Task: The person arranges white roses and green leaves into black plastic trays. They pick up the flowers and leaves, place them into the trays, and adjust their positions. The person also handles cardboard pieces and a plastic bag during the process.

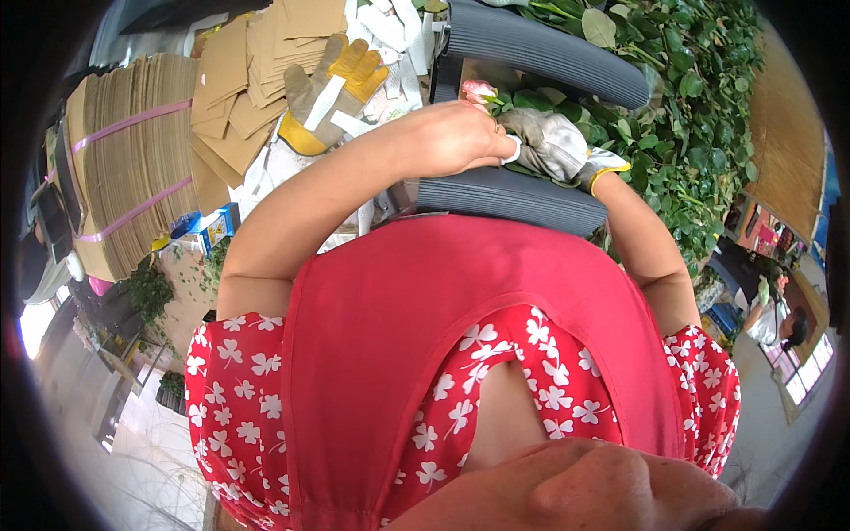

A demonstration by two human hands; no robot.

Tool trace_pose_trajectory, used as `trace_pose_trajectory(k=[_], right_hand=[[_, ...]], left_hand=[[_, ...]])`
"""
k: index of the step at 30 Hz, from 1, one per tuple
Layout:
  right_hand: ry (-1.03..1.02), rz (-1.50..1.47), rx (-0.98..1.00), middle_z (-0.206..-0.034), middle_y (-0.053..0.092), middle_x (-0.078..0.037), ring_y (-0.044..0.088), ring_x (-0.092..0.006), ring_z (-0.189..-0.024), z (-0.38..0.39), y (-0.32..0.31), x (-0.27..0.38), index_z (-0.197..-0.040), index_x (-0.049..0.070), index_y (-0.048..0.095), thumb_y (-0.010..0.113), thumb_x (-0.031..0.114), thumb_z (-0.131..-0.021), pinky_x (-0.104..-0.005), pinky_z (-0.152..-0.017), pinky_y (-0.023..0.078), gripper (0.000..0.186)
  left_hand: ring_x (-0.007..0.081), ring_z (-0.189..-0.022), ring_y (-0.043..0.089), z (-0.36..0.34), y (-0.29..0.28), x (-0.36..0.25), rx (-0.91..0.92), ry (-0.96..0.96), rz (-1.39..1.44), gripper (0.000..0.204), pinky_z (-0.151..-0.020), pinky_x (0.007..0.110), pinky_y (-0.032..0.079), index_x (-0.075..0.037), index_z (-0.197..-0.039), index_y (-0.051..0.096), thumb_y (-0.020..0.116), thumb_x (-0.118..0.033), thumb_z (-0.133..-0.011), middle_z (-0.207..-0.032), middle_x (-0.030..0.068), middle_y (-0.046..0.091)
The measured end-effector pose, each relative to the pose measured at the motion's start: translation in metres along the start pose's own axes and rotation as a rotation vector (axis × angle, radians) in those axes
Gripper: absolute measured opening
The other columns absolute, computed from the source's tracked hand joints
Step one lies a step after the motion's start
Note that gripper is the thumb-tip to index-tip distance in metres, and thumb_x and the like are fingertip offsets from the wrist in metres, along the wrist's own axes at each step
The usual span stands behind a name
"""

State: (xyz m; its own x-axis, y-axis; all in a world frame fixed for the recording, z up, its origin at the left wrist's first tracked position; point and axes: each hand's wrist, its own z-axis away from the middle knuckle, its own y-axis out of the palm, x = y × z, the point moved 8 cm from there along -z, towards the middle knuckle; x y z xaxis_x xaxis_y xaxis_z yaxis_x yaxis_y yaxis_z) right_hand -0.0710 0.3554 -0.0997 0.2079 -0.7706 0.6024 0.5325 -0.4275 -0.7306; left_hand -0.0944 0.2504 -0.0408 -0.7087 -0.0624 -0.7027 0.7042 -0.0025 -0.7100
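Two hands meet over a grey corrugated sheet (pixel 509 199) at the bench edge. Left hand (pixel 452 137), bare, curls closed around a rose stem just under the pink rosebud (pixel 479 89), touching the right hand (pixel 553 142), which wears a grey work glove with yellow cuff and is clenched on the leafy stems beside it. Spare yellow-grey glove (pixel 332 93) lies on stacked cardboard sheets (pixel 133 168) to the left. Heap of green rose foliage (pixel 699 115) on the right, second corrugated sheet (pixel 540 44) behind the bud
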Motion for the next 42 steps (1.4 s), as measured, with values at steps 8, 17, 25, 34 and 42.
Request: trace_pose_trajectory(k=[8,17,25,34,42], right_hand=[[-0.098,-0.052,-0.108,-0.109,0.065,-0.014,0.063,-0.0353,-0.099,0.002,-0.003,0.004,-0.117,0.01,0.06,0.064,0.024,-0.086,-0.0434,-0.08,0.052,0.034],[-0.086,-0.101,-0.137,-0.1,0.069,-0.013,0.068,-0.0327,-0.092,0.028,-0.086,0.052,-0.112,0.005,0.066,0.075,0.024,-0.078,-0.0391,-0.081,0.054,0.04],[-0.147,0.08,-0.166,-0.127,0.059,-0.013,0.058,-0.0332,-0.112,-0.003,-0.041,0.033,-0.108,0.008,0.065,0.068,0.017,-0.077,-0.0395,-0.095,0.048,0.032],[-0.15,0.238,-0.15,-0.108,0.066,-0.012,0.064,-0.0318,-0.095,0.008,-0.072,0.044,-0.113,0.01,0.063,0.068,0.015,-0.077,-0.0401,-0.079,0.053,0.037],[0.094,0.667,-0.245,-0.122,0.059,-0.014,0.065,-0.0307,-0.097,-0.021,-0.033,0.002,-0.139,0.016,0.046,0.053,0.019,-0.088,-0.0413,-0.079,0.053,0.052]], left_hand=[[0.0302,-0.108,0.06,0.146,-0.048,0.053,-0.318,-0.626,-0.03,0.053,-0.093,0.038,0.048,-0.006,-0.123,0.061,0.079,-0.011,-0.074,-0.122,0.0138,0.062],[0.0274,-0.107,0.057,0.036,0.031,0.072,-0.527,-0.161,0.344,0.062,-0.094,0.038,0.046,-0.014,-0.124,0.065,0.084,-0.024,-0.066,-0.112,0.0078,0.061],[0.0253,-0.105,0.056,0.039,0.047,0.08,-0.505,-0.205,0.486,0.048,-0.09,0.035,0.048,-0.011,-0.112,0.07,0.085,-0.025,-0.069,-0.109,0.0062,0.06],[0.03,-0.119,0.05,0.028,0.026,0.076,-0.479,-0.07,0.199,0.042,-0.101,0.043,0.034,-0.015,-0.099,0.073,0.081,-0.043,-0.069,-0.132,0.0083,0.053],[0.0306,-0.104,0.054,0.032,0.039,0.087,-0.778,-0.182,0.24,0.05,-0.098,0.041,0.04,-0.009,-0.11,0.07,0.086,-0.03,-0.067,-0.105,0.0098,0.056]])
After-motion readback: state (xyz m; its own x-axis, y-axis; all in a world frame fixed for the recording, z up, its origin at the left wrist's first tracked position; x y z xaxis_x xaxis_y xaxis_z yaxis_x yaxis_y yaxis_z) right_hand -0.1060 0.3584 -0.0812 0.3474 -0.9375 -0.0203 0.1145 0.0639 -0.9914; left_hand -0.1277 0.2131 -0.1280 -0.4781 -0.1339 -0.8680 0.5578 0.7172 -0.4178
